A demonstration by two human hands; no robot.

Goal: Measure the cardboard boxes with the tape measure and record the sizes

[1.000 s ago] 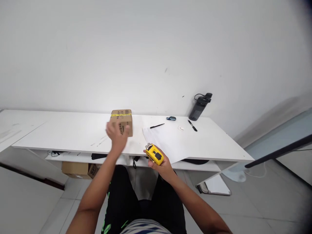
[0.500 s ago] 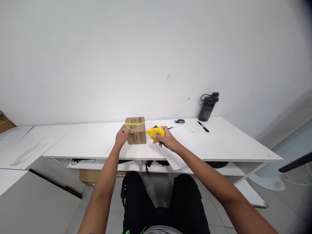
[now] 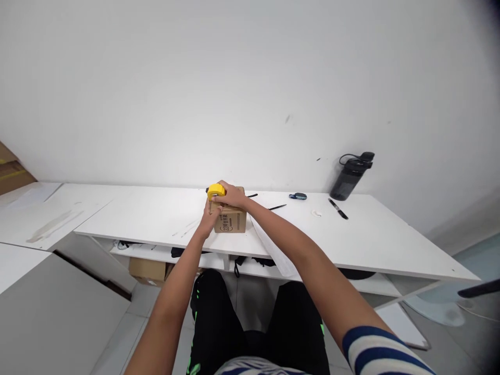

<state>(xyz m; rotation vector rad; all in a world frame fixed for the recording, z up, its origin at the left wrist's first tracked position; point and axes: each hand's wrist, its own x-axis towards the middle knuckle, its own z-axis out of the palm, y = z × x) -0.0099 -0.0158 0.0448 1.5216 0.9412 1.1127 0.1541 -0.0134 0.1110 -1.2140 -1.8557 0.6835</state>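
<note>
While the right hand (image 3: 233,197) grips the yellow tape measure (image 3: 216,190) at the upper left of the cardboard box (image 3: 230,223) on the counter (image 3: 148,208), the left hand (image 3: 209,220), its exact grip undeterminable, should steady the box's left side against shifting.

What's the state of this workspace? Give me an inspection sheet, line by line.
Surface: white desk, smudged at left.
Job's things: yellow tape measure at the upper left of the cardboard box.
Clutter: bottle, marker, pen, blue-black gadget; paper overhanging the front edge.
Hands: right hand grips the tape measure; left hand at the box's left side.
Cables: cable-like items on the undershelf, too small to confirm.
Surroundings: white wall behind, carton below.
</note>
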